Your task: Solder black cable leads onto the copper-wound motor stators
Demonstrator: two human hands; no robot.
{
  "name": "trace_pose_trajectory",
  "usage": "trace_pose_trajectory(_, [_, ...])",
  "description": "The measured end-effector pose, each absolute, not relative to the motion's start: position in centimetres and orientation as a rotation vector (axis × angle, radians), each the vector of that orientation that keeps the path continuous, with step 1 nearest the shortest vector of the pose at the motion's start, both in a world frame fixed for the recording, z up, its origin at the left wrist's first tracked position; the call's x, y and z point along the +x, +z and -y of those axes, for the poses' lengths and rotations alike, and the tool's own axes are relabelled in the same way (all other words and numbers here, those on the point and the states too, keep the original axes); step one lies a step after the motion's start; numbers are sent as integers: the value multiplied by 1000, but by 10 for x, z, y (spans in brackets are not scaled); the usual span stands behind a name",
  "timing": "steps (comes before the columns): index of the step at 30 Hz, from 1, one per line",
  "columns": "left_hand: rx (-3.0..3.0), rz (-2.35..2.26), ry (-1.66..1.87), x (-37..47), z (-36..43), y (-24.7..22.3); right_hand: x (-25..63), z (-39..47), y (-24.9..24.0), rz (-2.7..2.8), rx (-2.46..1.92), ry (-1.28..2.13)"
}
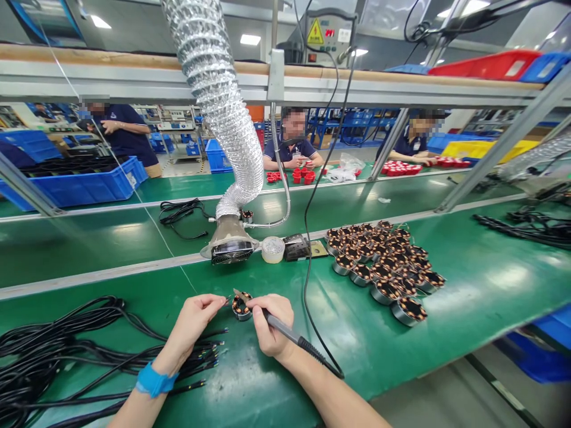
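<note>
My right hand [274, 324] grips a soldering iron [285, 330], its tip end over a small motor stator [241, 307] with copper windings on the green bench. Just left of that stator, my left hand [200, 315] is closed in a pinch. A thin solder wire [156, 224] runs down from the upper left to this hand; its end at the fingertips is too small to see clearly. A blue wrist strap [156, 379] circles my left wrist. Black cables [66, 351] with stripped, coloured wire ends lie beside and under the left forearm.
Several more stators [383, 261] stand grouped at the right. A fume extractor hood [232, 241] hangs from a foil duct [218, 101] ahead, near a tape roll [273, 249] and a dark block [297, 247]. The iron's black cord [306, 267] hangs in front. Co-workers sit across the bench.
</note>
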State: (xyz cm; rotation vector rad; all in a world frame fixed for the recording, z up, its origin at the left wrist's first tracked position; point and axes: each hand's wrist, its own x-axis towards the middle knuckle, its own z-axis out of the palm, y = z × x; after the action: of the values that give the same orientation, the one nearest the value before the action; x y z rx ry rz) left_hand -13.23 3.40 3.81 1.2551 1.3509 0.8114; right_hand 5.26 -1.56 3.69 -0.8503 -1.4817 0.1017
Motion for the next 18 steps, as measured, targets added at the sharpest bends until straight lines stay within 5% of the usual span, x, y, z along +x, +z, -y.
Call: trace_pose_trajectory(18, [1644,-1237,552,-143,-38,35,96,35,72,1819,-1121,-397])
